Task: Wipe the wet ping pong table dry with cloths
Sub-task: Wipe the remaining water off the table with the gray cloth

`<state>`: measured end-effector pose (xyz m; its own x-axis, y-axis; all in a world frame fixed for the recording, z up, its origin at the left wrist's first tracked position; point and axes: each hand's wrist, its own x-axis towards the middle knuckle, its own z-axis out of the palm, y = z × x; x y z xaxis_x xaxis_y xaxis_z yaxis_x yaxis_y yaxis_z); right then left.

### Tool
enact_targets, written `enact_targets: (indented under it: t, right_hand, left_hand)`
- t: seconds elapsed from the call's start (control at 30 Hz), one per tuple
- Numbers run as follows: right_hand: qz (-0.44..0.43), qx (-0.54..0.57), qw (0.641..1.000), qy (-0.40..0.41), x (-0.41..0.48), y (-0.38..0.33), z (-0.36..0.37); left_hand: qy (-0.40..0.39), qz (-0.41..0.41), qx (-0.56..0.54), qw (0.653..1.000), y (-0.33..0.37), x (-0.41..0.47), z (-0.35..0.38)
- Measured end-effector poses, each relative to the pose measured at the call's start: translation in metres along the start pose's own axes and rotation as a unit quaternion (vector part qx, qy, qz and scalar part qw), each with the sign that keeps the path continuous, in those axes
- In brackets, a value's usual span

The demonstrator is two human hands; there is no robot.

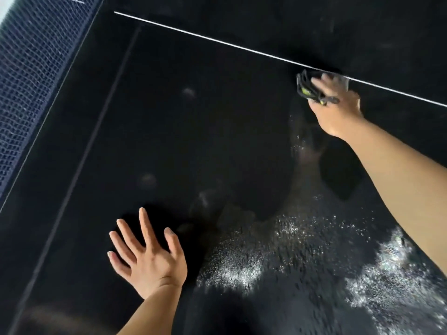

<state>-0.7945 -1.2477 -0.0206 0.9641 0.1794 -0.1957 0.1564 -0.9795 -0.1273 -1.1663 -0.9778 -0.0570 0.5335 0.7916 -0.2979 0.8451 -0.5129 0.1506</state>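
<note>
Two hands are seen: the left hand (147, 256) is laid flat, fingers spread, on the black worktop (193, 117); a blurred dark cloth (312, 87) is gripped under the right hand (335, 105), its shape largely hidden.

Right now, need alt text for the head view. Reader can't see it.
A person's right hand presses a dark cloth onto a black ping pong table at its white centre line, while the left hand rests flat, fingers spread. Water droplets glisten nearer the person; the net runs along the left.
</note>
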Motion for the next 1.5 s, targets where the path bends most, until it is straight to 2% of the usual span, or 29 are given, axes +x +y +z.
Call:
enact_targets:
  t: [0.07,0.17,0.27,0.43,0.6,0.77,1.03,1.23,1.33,1.4,1.47,1.5]
  right_hand:
    - [0.053,0.004,0.998,-0.037,-0.008,-0.002,0.026]
    - [0.098,0.121,0.988,-0.012,-0.021,-0.025,0.038]
    - [0.018,0.107,0.993,-0.038,-0.061,-0.045,0.043]
    - [-0.063,0.089,0.991,-0.073,-0.158,-0.084,0.064]
    - [-0.191,0.035,0.974,-0.119,-0.255,-0.126,0.093]
    - [-0.223,0.060,0.963,-0.141,-0.337,-0.146,0.108]
    - [-0.146,0.130,0.968,-0.158,-0.416,-0.173,0.114]
    - [-0.139,0.188,0.952,-0.198,-0.498,-0.199,0.119]
    - [-0.114,0.288,0.922,-0.232,-0.528,-0.213,0.114]
    - [-0.065,0.383,0.889,-0.242,-0.542,-0.216,0.107]
    - [0.064,0.481,0.842,-0.238,-0.541,-0.219,0.086]
    - [0.141,0.534,0.808,-0.207,-0.536,-0.219,0.075]
  left_hand:
    - [0.002,-0.001,0.003,1.000,-0.001,0.000,0.001]
    - [0.004,0.000,0.003,1.000,0.000,0.000,0.002]
    - [0.003,-0.001,0.007,1.000,-0.001,0.000,0.002]
    - [0.000,0.003,0.008,1.000,-0.002,0.000,0.002]
    - [-0.017,0.003,0.017,1.000,-0.002,0.000,0.000]
    - [-0.022,0.007,0.022,0.999,-0.001,-0.001,-0.001]
    - [-0.038,0.029,-0.001,0.999,-0.002,0.000,-0.005]
    - [-0.038,0.046,-0.022,0.998,-0.006,0.001,-0.003]
    - [-0.031,0.056,-0.026,0.998,-0.007,0.002,-0.001]
    - [-0.032,0.061,-0.031,0.997,-0.008,0.002,0.000]
    - [-0.029,0.064,-0.032,0.997,-0.009,0.002,0.001]
    - [-0.029,0.064,-0.033,0.997,-0.010,0.002,0.001]
